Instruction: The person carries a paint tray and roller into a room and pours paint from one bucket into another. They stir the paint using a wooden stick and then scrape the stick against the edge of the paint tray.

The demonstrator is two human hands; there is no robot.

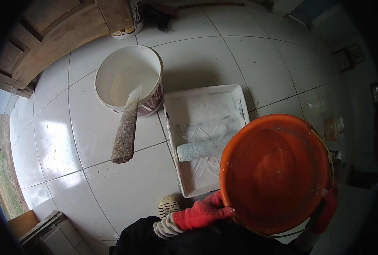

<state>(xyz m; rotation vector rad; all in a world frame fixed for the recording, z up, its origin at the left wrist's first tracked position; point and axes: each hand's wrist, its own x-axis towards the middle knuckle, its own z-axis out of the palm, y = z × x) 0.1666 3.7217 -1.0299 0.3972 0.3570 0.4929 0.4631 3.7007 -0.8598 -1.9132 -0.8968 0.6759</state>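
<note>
Underfoot, pale glossy floor tiles with dark grout lines, bent by the lens toward the rim. At four o'clock, filling the lower right, an orange plastic bucket, tipped so its wet empty inside faces upward, hovering over the near right corner of the tray. Just past centre toward one o'clock, a white rectangular paint tray, smeared with white, flat on the tiles. At eleven o'clock, just beside the tray's far left corner, a white paint pail, upright, holding white paint, with a long grimy stirring stick leaning out over its near rim toward eight o'clock. At ten to eleven o'clock along the upper left edge, a brown wooden door panel. Inside the tray at its near left, a pale blue roller sleeve, lying on its side, partly hidden by the bucket. At six o'clock, left hand in a red glove, fingers closed against the bucket's left rim. At five o'clock, right hand, also red-gloved, clasped on the bucket's right rim, mostly hidden behind it. Near seven o'clock, a cream perforated shoe tip.
</note>
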